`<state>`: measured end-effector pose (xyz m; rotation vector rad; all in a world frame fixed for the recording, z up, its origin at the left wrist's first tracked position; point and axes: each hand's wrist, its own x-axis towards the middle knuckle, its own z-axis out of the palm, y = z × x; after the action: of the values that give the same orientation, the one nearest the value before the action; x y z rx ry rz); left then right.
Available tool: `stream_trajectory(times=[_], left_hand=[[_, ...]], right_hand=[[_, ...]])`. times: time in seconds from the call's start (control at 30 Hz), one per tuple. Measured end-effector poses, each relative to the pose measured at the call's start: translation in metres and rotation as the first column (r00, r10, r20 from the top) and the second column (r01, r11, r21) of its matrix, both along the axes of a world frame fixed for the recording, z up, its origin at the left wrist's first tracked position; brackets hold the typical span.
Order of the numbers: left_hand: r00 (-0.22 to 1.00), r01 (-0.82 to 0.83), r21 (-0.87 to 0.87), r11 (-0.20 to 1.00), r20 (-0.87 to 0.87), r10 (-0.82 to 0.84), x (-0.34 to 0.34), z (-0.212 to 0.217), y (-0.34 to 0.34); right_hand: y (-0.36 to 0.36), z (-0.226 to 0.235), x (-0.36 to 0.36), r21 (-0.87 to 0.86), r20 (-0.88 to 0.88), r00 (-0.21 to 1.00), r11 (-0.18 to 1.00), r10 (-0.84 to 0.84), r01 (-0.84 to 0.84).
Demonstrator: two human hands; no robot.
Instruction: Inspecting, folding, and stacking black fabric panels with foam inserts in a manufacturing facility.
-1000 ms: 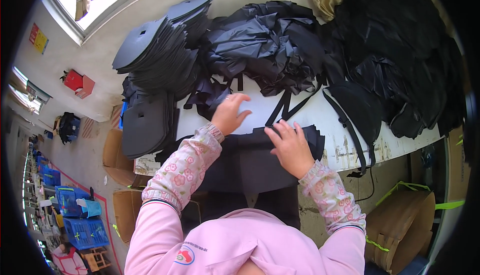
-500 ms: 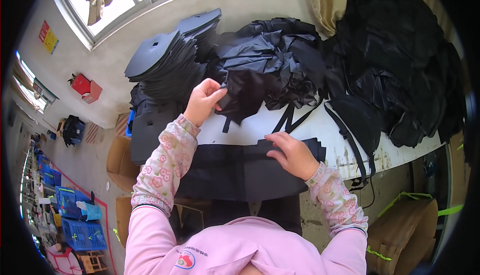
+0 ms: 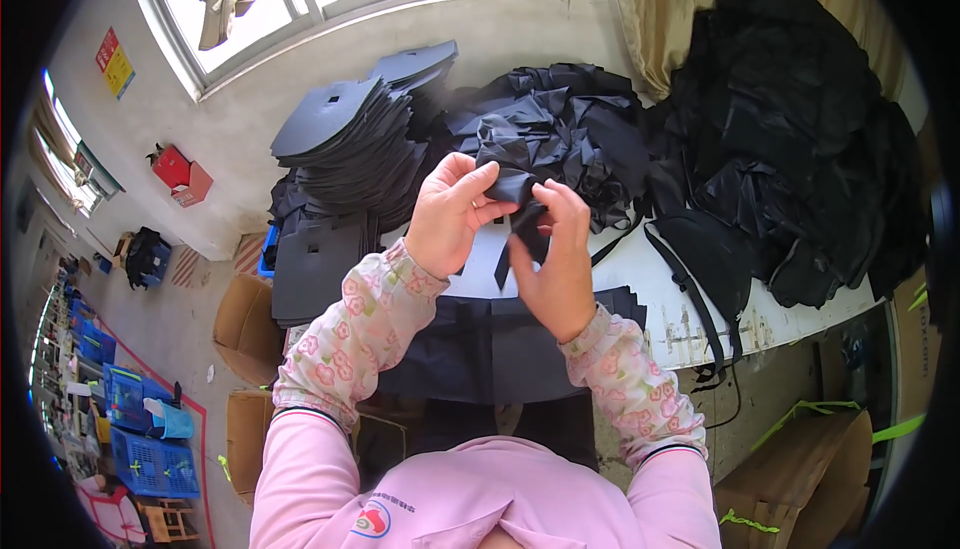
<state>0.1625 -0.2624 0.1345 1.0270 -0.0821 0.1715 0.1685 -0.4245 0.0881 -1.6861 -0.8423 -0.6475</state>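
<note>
Above the white table [image 3: 668, 324], my left hand [image 3: 452, 214] pinches a small piece of thin black fabric [image 3: 513, 187] between thumb and fingers. My right hand [image 3: 562, 269] is curled round the other side of the same piece, its fingertips on the fabric and partly hiding it. A narrow black strap [image 3: 502, 261] hangs down below the piece, between the two hands. Beneath both hands, flat black fabric panels [image 3: 480, 349] lie along the table's near edge. Just behind the hands rises a crumpled heap of shiny black fabric pieces [image 3: 570, 114].
Stacks of stiff dark panels [image 3: 335, 134] stand at the back left. A large pile of black bags and fabric [image 3: 790, 139] fills the right side, with a strapped black bag [image 3: 705, 259] before it. Cardboard boxes [image 3: 800, 469] and blue crates [image 3: 155, 464] are on the floor.
My right hand has moved up and left from over the flat panels and taken hold of the fabric piece. My left hand has shifted right with it.
</note>
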Motion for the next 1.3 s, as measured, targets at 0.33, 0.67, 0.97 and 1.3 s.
stream_trajectory(times=[0.33, 0.67, 0.97, 1.3], left_hand=[[0.625, -0.769, 0.621, 0.154, 0.78, -0.027, -0.003, -0.002, 0.0], [0.671, -0.742, 0.657, 0.136, 0.732, 0.122, -0.01, -0.09, -0.004], [0.848, -0.521, 0.85, -0.08, 0.526, 0.064, -0.089, -0.099, 0.132], [0.807, 0.591, 0.805, 0.053, -0.587, -0.069, -0.185, -0.034, 0.186]], right_hand=[[-0.06, 0.056, 0.009, -0.228, 0.166, 0.972, 0.952, -0.167, 0.203], [-0.083, 0.03, -0.052, -0.657, -0.047, 0.997, 0.75, 0.053, -0.071], [-0.133, 0.035, -0.076, -0.45, -0.551, 0.642, 0.459, 0.533, -0.766], [-0.152, 0.035, -0.032, -0.327, -0.783, 0.48, 0.396, 0.395, -0.858]])
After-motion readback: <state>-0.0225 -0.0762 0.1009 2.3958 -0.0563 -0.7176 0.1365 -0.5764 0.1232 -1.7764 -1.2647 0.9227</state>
